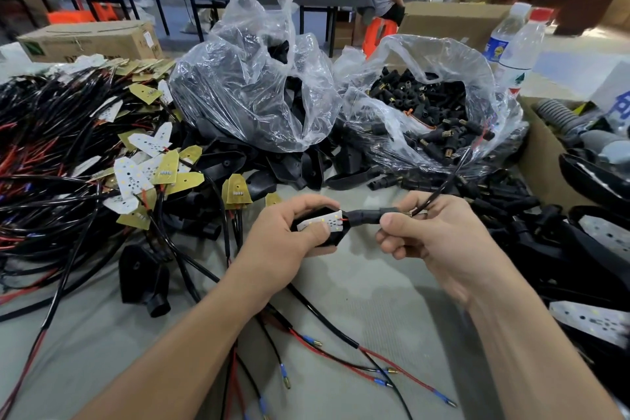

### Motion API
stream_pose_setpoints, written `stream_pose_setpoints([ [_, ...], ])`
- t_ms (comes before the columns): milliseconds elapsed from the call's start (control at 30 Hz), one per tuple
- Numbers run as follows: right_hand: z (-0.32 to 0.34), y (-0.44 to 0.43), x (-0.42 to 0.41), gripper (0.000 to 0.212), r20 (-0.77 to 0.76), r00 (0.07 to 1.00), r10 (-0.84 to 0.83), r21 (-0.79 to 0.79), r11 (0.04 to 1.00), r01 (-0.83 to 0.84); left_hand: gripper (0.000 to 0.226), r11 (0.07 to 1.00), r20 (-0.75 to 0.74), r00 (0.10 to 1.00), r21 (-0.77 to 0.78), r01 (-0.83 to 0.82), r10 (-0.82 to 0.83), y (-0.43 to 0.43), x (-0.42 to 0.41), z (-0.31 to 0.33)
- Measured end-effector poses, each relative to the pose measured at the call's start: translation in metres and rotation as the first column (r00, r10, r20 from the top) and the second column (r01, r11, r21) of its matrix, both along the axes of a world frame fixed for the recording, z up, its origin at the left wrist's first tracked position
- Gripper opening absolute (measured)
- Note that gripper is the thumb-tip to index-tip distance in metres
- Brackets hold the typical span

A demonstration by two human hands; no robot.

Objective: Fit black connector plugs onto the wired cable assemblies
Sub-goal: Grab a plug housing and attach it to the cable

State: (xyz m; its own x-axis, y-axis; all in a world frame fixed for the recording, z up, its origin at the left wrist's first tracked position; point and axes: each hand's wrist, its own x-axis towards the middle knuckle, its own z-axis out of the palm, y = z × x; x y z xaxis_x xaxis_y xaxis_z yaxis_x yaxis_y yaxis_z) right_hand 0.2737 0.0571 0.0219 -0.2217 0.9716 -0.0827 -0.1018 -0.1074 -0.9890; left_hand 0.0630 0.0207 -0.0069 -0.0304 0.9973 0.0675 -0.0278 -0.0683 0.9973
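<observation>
My left hand [283, 239] grips a black housing [332, 237] with a small white LED board [322, 223] lying on it, thumb pressed on the board. A black connector plug [368, 216] sticks out of the housing to the right. My right hand [433, 235] pinches that plug's far end between thumb and fingers. A thin black cable [446, 182] runs from the plug up toward the bag of plugs. Both hands are above the table's middle.
A clear bag of black plugs [433, 112] stands behind my right hand, another bag of black housings [245, 92] beside it. A heap of wired LED boards [85, 153] fills the left. Loose housing [143, 278], red and black leads [341, 358], cardboard boxes and water bottles [518, 51] surround them.
</observation>
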Motion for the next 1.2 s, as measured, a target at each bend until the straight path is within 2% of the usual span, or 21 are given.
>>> stream_pose_setpoints([
  [100, -0.0004, -0.0001, 0.0012, 0.022, -0.002, 1.0, 0.025, 0.039, 0.999, -0.025, 0.038, 0.998, -0.07, 0.997, 0.069, -0.013, 0.018, -0.0009, -0.0005, 0.0011],
  [267, -0.0007, -0.0006, -0.0069, 0.028, 0.045, 0.998, 0.031, 0.217, 0.975, -0.04, 0.038, 0.998, 0.072, 0.997, -0.065, 0.003, 0.002, 0.0, -0.0055, 0.0041],
  [467, -0.0004, -0.0006, -0.0036, 0.027, 0.117, 0.992, 0.035, 0.261, 0.963, -0.065, 0.035, 0.999, 0.046, 0.999, -0.047, -0.005, 0.007, -0.0006, -0.0048, 0.002],
  [633, 0.0005, 0.0009, -0.0005, 0.035, 0.162, 0.986, 0.045, 0.307, 0.947, -0.094, 0.027, 0.989, 0.158, 0.985, -0.137, -0.047, 0.069, 0.0001, -0.0026, 0.0038],
  [733, -0.0005, 0.0019, 0.0015, 0.034, 0.2, 0.978, 0.064, 0.326, 0.937, -0.128, 0.029, 0.978, 0.103, 0.989, -0.19, -0.085, 0.106, -0.0002, -0.0019, 0.0035],
  [833, -0.0016, 0.0033, 0.0001, 0.028, 0.195, 0.979, 0.057, 0.368, 0.921, -0.127, 0.022, 0.971, 0.05, 0.992, -0.212, -0.106, 0.119, -0.0011, -0.002, 0.0046],
  [967, -0.001, 0.0034, -0.0007, 0.024, 0.206, 0.978, 0.029, 0.431, 0.895, -0.117, 0.021, 0.97, 0.049, 0.991, -0.218, -0.112, 0.126, -0.0014, -0.0004, 0.0048],
  [1100, -0.0037, 0.0038, 0.001, 0.023, 0.16, 0.987, 0.018, 0.302, 0.951, -0.067, 0.023, 0.981, 0.103, 0.983, -0.136, -0.135, 0.15, -0.0022, 0.0018, 0.0079],
  [1200, -0.0046, 0.002, 0.0008, 0.012, 0.111, 0.993, 0.03, 0.166, 0.985, -0.048, 0.023, 0.99, 0.038, 0.989, -0.006, -0.141, 0.141, -0.0037, 0.0009, 0.0097],
])
